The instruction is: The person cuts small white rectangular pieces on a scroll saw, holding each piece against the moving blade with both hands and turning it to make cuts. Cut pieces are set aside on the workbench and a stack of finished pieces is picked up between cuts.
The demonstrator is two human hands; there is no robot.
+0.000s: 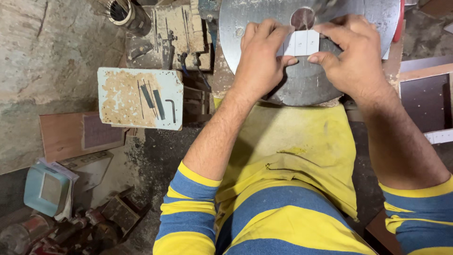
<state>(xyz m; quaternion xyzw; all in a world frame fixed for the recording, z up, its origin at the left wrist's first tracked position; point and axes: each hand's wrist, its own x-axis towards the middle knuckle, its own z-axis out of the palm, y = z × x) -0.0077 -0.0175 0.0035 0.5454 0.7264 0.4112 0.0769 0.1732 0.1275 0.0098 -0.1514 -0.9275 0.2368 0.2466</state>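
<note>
A round grey metal disc (306, 85) with a hole near its top lies in front of me at the top of the head view. On it rest small white rectangular pieces (302, 43) side by side. My left hand (259, 59) pinches their left end with thumb and fingers. My right hand (354, 56) holds their right end, index finger curled under the pieces. Both forearms reach up from blue and yellow striped sleeves over a yellow cloth (288, 151) on my lap.
A worn pale metal plate (122, 97) to the left carries thin blades and a hex key (171, 109). A tin of rods (122, 13) stands at top left. A light blue box (46, 190), wooden boards and rusty tools lie at lower left. A ruler (439, 137) is on the right.
</note>
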